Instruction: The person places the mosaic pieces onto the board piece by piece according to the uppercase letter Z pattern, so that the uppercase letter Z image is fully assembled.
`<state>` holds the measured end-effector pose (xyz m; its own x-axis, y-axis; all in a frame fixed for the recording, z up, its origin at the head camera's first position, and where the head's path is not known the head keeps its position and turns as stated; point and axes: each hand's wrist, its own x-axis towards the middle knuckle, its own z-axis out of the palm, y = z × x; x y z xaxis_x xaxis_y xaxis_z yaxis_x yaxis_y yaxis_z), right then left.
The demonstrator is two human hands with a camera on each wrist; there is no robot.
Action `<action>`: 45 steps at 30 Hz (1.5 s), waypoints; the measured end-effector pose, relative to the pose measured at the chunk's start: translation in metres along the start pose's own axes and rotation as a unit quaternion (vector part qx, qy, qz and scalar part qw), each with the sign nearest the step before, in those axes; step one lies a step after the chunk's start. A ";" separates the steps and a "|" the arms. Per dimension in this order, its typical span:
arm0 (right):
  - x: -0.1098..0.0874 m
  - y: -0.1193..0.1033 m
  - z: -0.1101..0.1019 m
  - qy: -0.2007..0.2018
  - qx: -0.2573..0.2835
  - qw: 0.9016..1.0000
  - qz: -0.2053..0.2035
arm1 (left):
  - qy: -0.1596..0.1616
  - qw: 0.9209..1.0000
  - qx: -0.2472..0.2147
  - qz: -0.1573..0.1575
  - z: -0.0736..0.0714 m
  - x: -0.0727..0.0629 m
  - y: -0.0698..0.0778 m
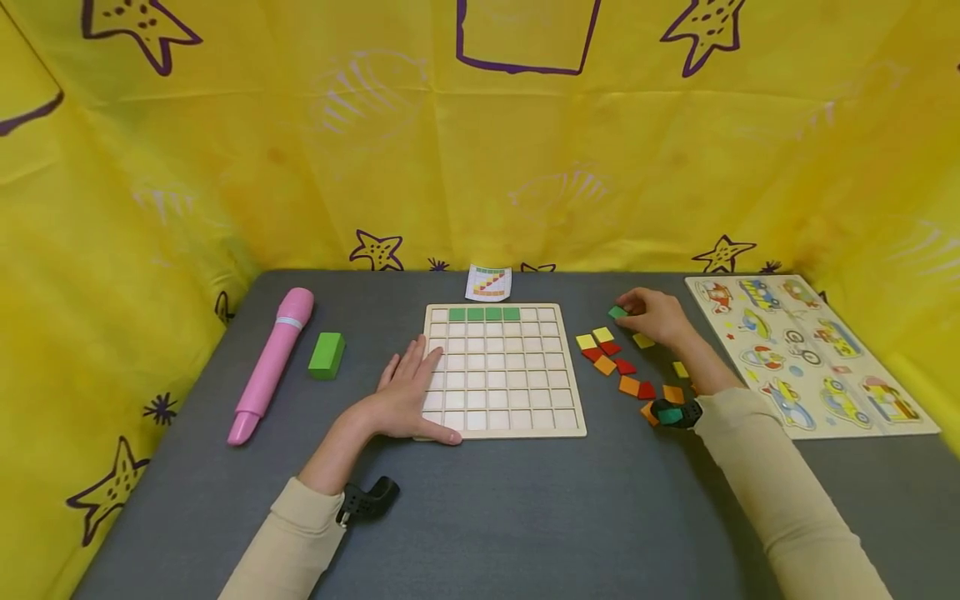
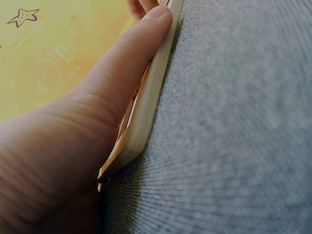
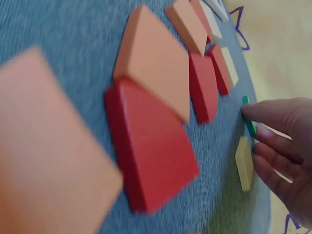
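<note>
A wooden grid board (image 1: 581, 421) lies flat on the table, with several green tiles (image 1: 476, 314) set in its top row. My left hand (image 1: 405, 396) rests on the board's left edge, fingers spread and the thumb along the near rim; the left wrist view has that thumb (image 2: 122, 63) lying over the wooden edge (image 2: 141, 117). To the right of the board, my right hand (image 1: 654, 317) pinches a green tile (image 1: 617, 312) between thumb and fingertips. In the right wrist view this green tile (image 3: 249, 117) shows edge-on, close to a yellow tile (image 3: 244, 165).
Loose red tiles (image 1: 625, 367), orange tiles (image 1: 629, 385) and yellow tiles (image 1: 586, 342) lie beneath and beside the right forearm. A pattern card (image 1: 489, 284) stands behind the board. Left are a green block (image 1: 326, 356) and a pink microphone-like toy (image 1: 272, 367); far right, a picture puzzle (image 1: 810, 358).
</note>
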<state>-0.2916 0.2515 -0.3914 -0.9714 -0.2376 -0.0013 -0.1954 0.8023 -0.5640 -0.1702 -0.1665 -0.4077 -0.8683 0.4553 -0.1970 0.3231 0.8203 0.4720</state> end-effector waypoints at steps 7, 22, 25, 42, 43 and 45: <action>0.008 -0.022 0.014 0.018 0.031 0.999 -0.009 | -0.003 1.000 0.004 -0.004 0.000 0.001 0.002; 0.031 -0.082 0.066 -0.012 0.065 0.992 -0.105 | 0.001 1.000 0.005 -0.002 0.003 0.002 0.000; 0.032 -0.085 0.069 -0.013 0.063 0.989 -0.129 | -0.001 1.000 0.004 -0.001 0.003 0.003 0.000; -0.018 -0.060 0.026 -0.045 0.022 0.997 -0.064 | 0.001 1.000 0.013 -0.004 0.003 0.005 -0.003; -0.021 -0.058 0.023 -0.055 0.011 0.996 -0.063 | 0.001 1.000 0.013 -0.004 0.003 0.005 -0.003; -0.026 -0.056 0.019 -0.074 -0.008 0.995 -0.066 | 0.000 1.000 0.010 -0.005 0.003 0.004 -0.003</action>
<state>-0.2526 0.2020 -0.3758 -0.9068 -0.4186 -0.0496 -0.3235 0.7665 -0.5548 -0.1737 -0.1659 -0.4129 -0.8718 0.4466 -0.2014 0.3218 0.8320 0.4519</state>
